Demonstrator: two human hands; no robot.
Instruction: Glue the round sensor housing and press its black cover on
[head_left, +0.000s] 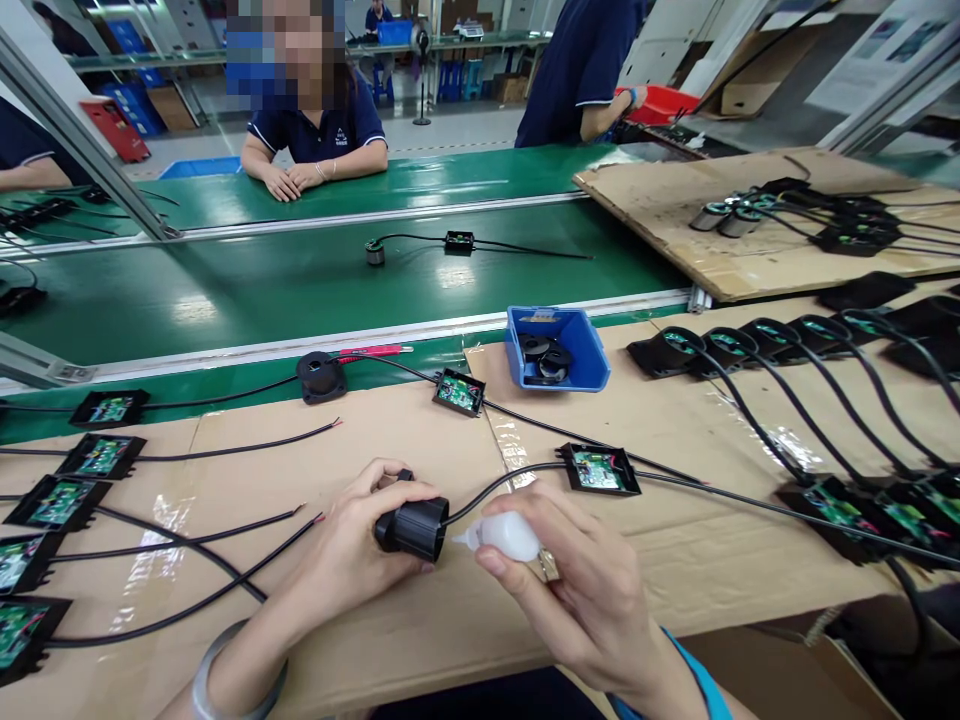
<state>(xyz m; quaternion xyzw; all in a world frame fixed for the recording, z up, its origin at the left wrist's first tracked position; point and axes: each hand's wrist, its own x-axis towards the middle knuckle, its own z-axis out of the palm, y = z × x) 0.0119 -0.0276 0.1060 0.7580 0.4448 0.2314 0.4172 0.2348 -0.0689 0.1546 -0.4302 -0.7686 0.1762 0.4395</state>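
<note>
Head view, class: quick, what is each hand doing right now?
Left hand: closed around the black round housing.
Right hand: closed on the small white squeeze bottle, nozzle at the housing.

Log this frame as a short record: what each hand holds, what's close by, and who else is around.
left hand: holds a black round plug with a cable
right hand: holds a small white squeeze bottle, tip at the plug
near: circuit board, blue bin
surface: cardboard sheet
behind: green conveyor belt
others: seated person across the belt
</note>
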